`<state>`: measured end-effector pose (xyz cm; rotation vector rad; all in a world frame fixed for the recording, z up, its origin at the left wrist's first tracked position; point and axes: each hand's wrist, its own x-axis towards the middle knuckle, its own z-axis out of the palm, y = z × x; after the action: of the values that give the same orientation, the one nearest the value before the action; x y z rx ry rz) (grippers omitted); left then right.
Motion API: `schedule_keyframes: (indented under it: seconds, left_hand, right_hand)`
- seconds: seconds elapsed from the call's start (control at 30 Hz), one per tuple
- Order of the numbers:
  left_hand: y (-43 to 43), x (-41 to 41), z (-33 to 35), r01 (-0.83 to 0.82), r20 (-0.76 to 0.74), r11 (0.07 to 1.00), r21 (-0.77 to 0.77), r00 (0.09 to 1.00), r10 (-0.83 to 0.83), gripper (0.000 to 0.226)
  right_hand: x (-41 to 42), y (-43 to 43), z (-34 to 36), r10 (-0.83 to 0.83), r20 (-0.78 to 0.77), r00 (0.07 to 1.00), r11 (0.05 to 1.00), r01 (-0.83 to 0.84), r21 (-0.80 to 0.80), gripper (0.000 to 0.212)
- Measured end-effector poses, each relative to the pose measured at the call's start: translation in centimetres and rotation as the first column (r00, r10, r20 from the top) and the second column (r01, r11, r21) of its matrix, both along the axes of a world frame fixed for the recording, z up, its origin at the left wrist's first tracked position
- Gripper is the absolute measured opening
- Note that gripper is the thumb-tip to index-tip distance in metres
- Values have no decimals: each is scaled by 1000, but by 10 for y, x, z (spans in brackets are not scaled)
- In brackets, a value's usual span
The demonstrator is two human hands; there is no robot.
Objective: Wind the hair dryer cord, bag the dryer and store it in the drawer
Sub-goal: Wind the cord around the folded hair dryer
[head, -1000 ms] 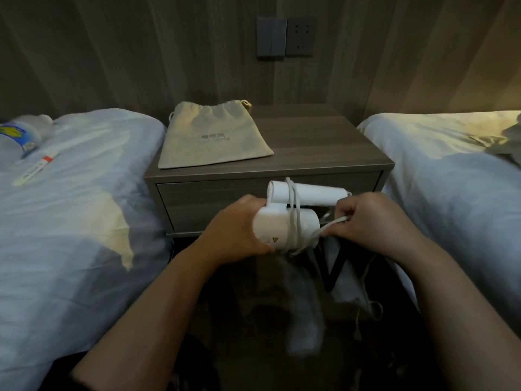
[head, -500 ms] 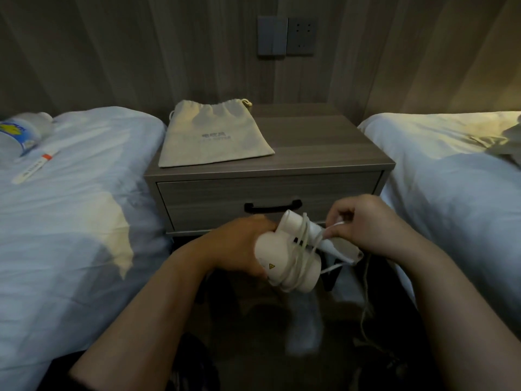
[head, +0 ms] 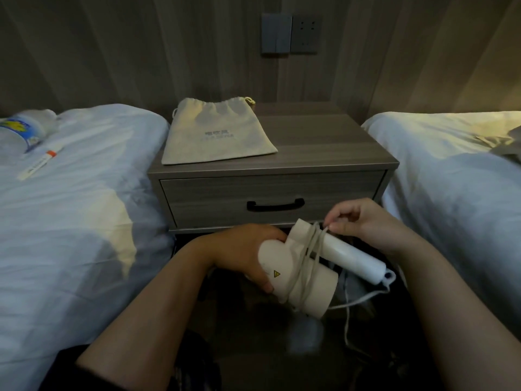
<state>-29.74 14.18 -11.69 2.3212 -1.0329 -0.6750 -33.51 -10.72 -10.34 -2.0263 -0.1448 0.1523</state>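
Note:
A white folded hair dryer (head: 310,266) sits low in the middle, in front of the nightstand. My left hand (head: 248,255) grips its round body from the left. Several turns of the pale cord (head: 307,261) wrap the body and handle. My right hand (head: 363,221) pinches the cord just above the handle. The cord's loose end trails down to the dark floor on the right. A beige drawstring bag (head: 217,136) lies flat on the nightstand top. The drawer (head: 270,193) below is shut, with a black handle (head: 275,205).
The grey nightstand (head: 338,153) stands between two white beds, left bed (head: 70,207) and right bed (head: 456,187). A water bottle (head: 22,131) and a small tube (head: 39,162) lie on the left bed. A switch and socket (head: 290,33) are on the wall.
The dryer has dropped lower and tilted, its handle now pointing down to the right. My right hand lifted the cord over the handle, and the drawer handle has come into view.

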Motion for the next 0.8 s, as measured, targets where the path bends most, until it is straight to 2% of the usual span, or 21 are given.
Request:
schedule_keyframes:
  seconds: [0.07,0.13,0.2,0.27,0.33,0.37,0.47,0.57,0.67,0.73,0.8]
  left_hand:
    - [0,0,1,-5,-27,999,-39,1000,4,71]
    - [0,-1,0,-23,-78,995,-101,997,15,70]
    - [-2,-2,0,-45,-161,985,-165,987,18,67]
    - [-6,-5,0,-74,-237,971,-229,971,18,66]
    - [-9,-6,-1,-135,-310,944,-300,950,37,66]
    - [-11,-6,-3,-177,-346,925,-336,937,53,67]
    - [-15,-4,-9,-337,-463,817,-468,881,97,71]
    - [-21,-2,-9,-516,-569,648,-560,808,153,68]
    - [-24,-1,-7,-644,-631,485,-592,744,218,51]
    - [-26,-2,-7,-698,-656,405,-590,707,263,40]
    - [-27,-2,-8,-715,-636,385,-584,698,329,38]
  right_hand:
    - [0,-3,-1,-3,-44,999,992,8,125,17]
    - [4,-7,-6,-52,-84,995,983,66,172,19]
    - [10,-7,-10,-103,-128,986,972,128,197,34]
    - [15,-4,-16,-147,-254,956,906,233,353,45]
    - [19,0,-23,-177,-344,922,800,338,495,30]
    - [21,2,-28,-209,-356,911,780,375,501,19]
    - [20,3,-28,-223,-280,934,730,350,587,34]
    - [16,5,-23,-133,-174,976,741,215,637,15]
    - [15,8,-26,-43,-163,986,673,149,724,20]
    - [16,8,-27,73,-168,983,619,87,780,32]
    - [16,11,-26,159,-185,970,606,52,794,55]
